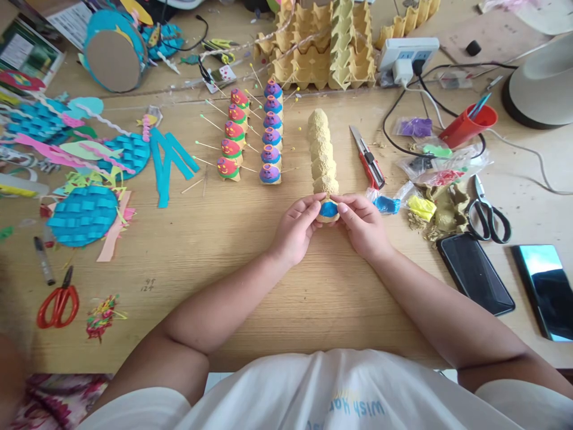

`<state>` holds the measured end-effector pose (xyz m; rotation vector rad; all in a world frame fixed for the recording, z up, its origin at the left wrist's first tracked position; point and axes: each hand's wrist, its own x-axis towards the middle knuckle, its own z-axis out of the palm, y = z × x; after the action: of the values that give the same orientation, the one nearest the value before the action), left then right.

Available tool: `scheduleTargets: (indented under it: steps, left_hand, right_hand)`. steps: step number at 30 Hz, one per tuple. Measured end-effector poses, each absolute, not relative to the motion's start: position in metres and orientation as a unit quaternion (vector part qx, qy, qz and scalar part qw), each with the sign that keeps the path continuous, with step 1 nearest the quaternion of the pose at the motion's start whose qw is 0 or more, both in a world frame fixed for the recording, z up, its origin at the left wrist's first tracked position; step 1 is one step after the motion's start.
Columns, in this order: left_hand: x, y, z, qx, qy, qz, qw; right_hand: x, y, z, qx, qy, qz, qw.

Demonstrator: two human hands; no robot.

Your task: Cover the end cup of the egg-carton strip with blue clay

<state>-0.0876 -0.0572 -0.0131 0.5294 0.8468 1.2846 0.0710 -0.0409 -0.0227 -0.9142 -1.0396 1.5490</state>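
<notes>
A bare egg carton strip (320,143) lies lengthwise before me, a row of several bumps. Blue modelling clay (329,209) covers part of its nearest bump. My left hand (295,230) grips that near end from the left, thumb against the clay's edge. From the right, my right hand (364,227) pinches the same end, its thumb also at the clay. The undersides of the fingers are hidden. Left of the strip stand two decorated caterpillars, one purple (271,137) and one red (233,134), with faces on their bumps and thin sticks poking out.
A utility knife (367,158) lies right of the strip, near blue clay in a bag (387,205), yellow clay (421,208) and black-handled scissors (487,215). Two phones (475,272) rest at right. Egg trays (308,60) stand behind; woven blue paper discs (83,215) and red scissors (59,304) lie left.
</notes>
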Motion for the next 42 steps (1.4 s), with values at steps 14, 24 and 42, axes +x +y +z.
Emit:
scheduleTargets:
  steps: [14,24,42]
  left_hand:
    - [-0.0895,-0.0564,-0.0166,0.239,0.377,0.568,0.691]
    - [-0.0880,-0.0567,-0.0140,0.235,0.381,0.575,0.685]
    - [-0.0896,-0.0560,-0.0193,0.236,0.375,0.574,0.689]
  right_hand:
    - [0.0716,-0.0381,-0.0208,-0.382,-0.418,0.655,0.500]
    - [0.0701,-0.0400,-0.0185,-0.390,-0.442,0.639,0.494]
    - [0.0695,-0.0401,-0.0172,-0.386,-0.427,0.648,0.499]
